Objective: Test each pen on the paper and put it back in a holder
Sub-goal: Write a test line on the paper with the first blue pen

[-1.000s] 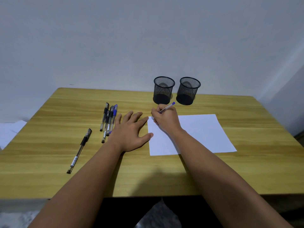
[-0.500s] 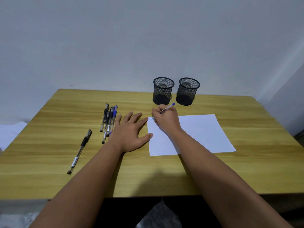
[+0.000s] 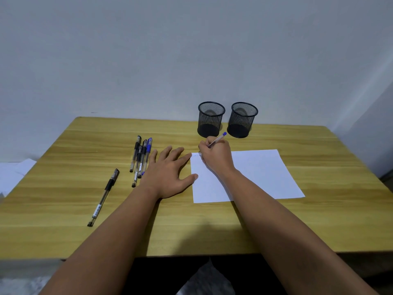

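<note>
A slim clear-barrelled pen with a blue end cap [image 3: 217, 140] sits a little right of the frame's centre, gripped in the curled fingers of the right hand [image 3: 217, 157]. Its blue end slants up and to the right out of the fist; its tip, hidden by the fingers, meets the upper left corner of the white sheet of paper [image 3: 255, 175], where a short line of faint marks shows just left of the knuckles.

The left hand [image 3: 169, 175] lies flat and spread on the yellow wood-grain table [image 3: 63, 188], holding nothing, with its forefinger tip and thumb tip touching the paper's left edge.

Just left of that hand a cluster of four capped pens, three black and one blue [image 3: 140, 157], lies close together, the blue one partly under the fingers. Further towards the lower left a single black-capped clear pen [image 3: 103, 198] lies apart from them.

Above the writing hand, two round black wire-mesh holders stand upright side by side near the table's far edge: the left holder [image 3: 211, 118] and the right holder [image 3: 242, 119]. The pen's blue end points at the gap between them.
</note>
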`<state>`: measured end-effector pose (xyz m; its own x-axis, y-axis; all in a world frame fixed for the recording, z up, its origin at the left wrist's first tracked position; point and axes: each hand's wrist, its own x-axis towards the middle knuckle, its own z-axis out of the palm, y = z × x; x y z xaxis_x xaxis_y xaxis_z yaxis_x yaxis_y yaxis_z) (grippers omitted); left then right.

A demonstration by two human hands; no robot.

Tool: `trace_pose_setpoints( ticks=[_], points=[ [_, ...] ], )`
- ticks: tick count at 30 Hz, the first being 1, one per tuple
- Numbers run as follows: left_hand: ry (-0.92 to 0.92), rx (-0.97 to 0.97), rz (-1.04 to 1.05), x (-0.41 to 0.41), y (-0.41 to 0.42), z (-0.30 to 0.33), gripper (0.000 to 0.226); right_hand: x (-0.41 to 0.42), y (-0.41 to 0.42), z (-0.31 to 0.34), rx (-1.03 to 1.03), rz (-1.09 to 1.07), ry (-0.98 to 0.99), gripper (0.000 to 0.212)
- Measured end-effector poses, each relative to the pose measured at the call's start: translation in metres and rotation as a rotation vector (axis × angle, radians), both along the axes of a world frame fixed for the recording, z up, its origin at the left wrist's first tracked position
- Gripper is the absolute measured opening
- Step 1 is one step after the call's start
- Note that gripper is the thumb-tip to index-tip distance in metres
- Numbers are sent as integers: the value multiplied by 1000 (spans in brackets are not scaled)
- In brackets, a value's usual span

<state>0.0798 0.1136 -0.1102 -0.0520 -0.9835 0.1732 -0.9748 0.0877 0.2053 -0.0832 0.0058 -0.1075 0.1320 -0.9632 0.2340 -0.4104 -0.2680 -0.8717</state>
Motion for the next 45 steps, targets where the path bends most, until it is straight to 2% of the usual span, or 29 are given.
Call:
trace_pose_setpoints(
  ticks=[9,14,17,21,23,25,27,31,34,41,45],
  points=[
    [0,9,0,0,-1,0,79,-1,1,3,26,-4,-20,43],
    [14,13,7,-1,1,2,77,-4,-5,12,261,-71,-356,38],
    [8,20,3,-1,1,3,78,-7,-7,23,375,-3,-464,43],
    [6,37,5,-3,3,6,79,-7,-5,46,291,-19,-591,55],
    [56,-19,24,-4,6,8,75,-11,-1,57,260,-17,-563,50],
    [103,-179,95,-2,9,13,65,-14,8,69,294,14,-499,39],
    [64,-283,207,4,9,19,55,-19,15,77,375,68,-482,25],
    [-62,-118,369,22,8,30,46,-26,26,79,414,80,-501,10],
    [-92,-59,344,25,8,36,40,-31,32,72,374,64,-473,9],
    [-78,-52,255,20,3,36,25,-43,46,65,407,112,-441,17],
    [14,-118,215,17,3,40,18,-50,53,61,385,106,-415,9]
  ],
)
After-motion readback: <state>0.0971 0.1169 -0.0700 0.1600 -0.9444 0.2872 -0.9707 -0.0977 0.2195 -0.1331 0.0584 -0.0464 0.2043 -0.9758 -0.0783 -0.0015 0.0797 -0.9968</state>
